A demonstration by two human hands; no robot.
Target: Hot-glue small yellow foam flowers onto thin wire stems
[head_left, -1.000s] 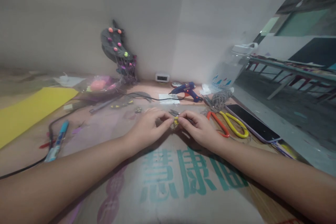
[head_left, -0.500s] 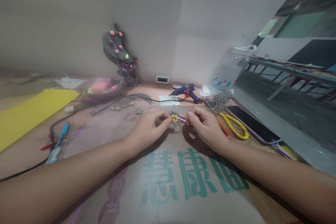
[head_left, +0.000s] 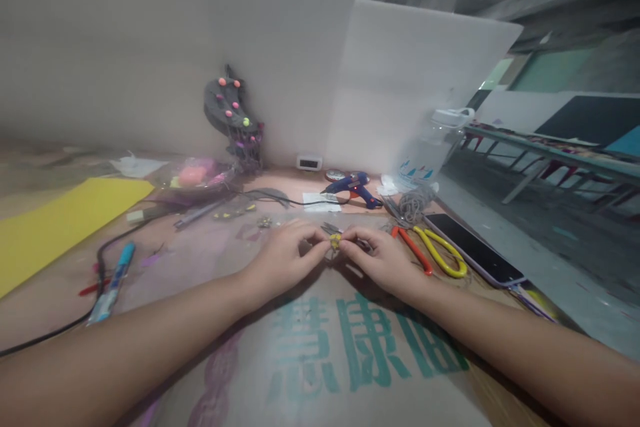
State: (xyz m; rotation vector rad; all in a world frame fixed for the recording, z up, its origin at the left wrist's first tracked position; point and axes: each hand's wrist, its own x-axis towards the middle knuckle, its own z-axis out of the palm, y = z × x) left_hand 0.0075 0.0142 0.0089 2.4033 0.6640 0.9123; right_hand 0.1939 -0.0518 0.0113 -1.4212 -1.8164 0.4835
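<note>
Head view: a person's two bare hands meet at the middle of a cardboard-covered surface printed with large teal characters. The left hand and the right hand each close thumb and forefinger on a small yellow piece. Each grip is pinched tight on it from its own side, with the other fingers curled loosely. The piece sits just above the cardboard, between the two sets of fingertips; what else is attached to it is too small to tell.

At 3 o'clock from the right hand, just beside it, lie scissors with one orange and one yellow handle. A dark phone lies face up beyond them. At 1 o'clock from the piece, a blue glue gun rests near the back wall, with a coil of grey twine at 2 o'clock and a clear water bottle behind that.

At 9 o'clock, well apart from the left hand, a blue pen lies beside a black cable. A yellow sheet is spread at 10 o'clock. A dark ornament studded with coloured balls leans against the wall at 11 o'clock.
</note>
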